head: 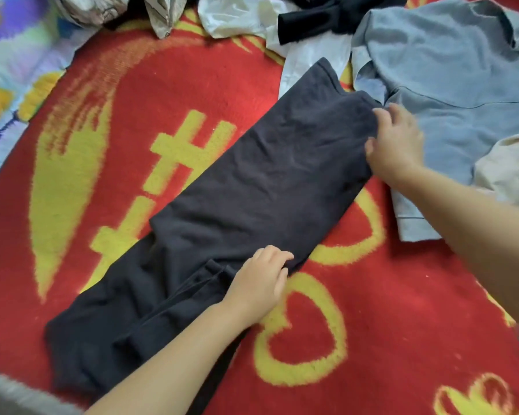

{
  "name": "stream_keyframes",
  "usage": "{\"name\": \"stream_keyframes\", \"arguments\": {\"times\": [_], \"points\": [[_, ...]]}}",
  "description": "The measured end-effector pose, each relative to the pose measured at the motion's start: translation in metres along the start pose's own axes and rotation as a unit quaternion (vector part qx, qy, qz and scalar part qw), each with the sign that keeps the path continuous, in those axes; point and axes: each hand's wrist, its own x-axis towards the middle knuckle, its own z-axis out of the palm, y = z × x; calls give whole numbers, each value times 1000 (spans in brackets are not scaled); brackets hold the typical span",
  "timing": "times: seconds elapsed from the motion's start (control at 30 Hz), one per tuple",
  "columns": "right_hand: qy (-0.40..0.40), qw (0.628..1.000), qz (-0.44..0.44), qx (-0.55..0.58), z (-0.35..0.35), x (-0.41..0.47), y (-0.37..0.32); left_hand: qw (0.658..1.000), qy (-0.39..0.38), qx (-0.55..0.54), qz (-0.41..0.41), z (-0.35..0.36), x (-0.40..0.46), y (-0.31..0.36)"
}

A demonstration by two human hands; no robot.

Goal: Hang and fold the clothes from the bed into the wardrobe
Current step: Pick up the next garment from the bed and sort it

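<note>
A dark charcoal garment (252, 181) lies folded lengthwise in a long strip across the red and yellow blanket (132, 85), running from lower left to upper right. Its drawstring end is bunched at the lower left. My left hand (259, 283) grips the strip's right edge near the middle, fingers curled on the cloth. My right hand (397, 145) grips the far upper-right end of the same garment, fingers curled over its edge.
A light blue shirt (450, 85) lies spread at the upper right, with a cream garment (510, 172) on it at the right edge. White (246, 16) and black (321, 16) clothes are piled at the top. A floral sheet (9, 55) shows at the left.
</note>
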Motion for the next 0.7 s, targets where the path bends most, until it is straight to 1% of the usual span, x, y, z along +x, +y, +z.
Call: {"name": "stream_keyframes", "arguments": {"times": [0.03, 0.07, 0.13, 0.17, 0.23, 0.3, 0.33, 0.37, 0.4, 0.47, 0.5, 0.57, 0.63, 0.7], "points": [[7, 997, -78, 18, 0, -31, -20, 1000, 17, 3, 3, -14, -11, -6], [-3, 989, -144, 38, 3, -66, -39, 999, 42, 11, -4, -30, -23, -14], [-37, 966, -249, 62, 9, -151, -76, 995, 74, 27, -59, -66, -50, -37], [-68, 950, -298, 67, 13, -198, -94, 992, 76, 46, -92, -82, -65, -51], [-129, 911, -385, 68, 21, -291, -128, 979, 55, 114, -162, -108, -96, -85], [-197, 879, -433, 35, 31, -369, -161, 958, -2, 165, -232, -125, -127, -116], [-235, 870, -433, 12, 36, -396, -176, 946, -33, 178, -269, -131, -141, -126], [-267, 870, -414, -6, 43, -416, -189, 934, -62, 182, -301, -134, -153, -135], [-285, 877, -385, -13, 50, -426, -199, 925, -78, 184, -323, -136, -161, -140], [-296, 897, -327, -8, 57, -425, -212, 917, -76, 192, -340, -138, -170, -149], [-293, 904, -311, -4, 59, -420, -216, 917, -74, 177, -351, -139, -170, -152], [-295, 909, -295, 15, 60, -409, -221, 918, -87, 102, -372, -143, -168, -158], [-298, 912, -278, 51, 58, -407, -222, 922, -109, -4, -372, -150, -167, -159], [-316, 904, -274, 85, 52, -411, -222, 906, -140, -103, -386, -169, -168, -153]]}}
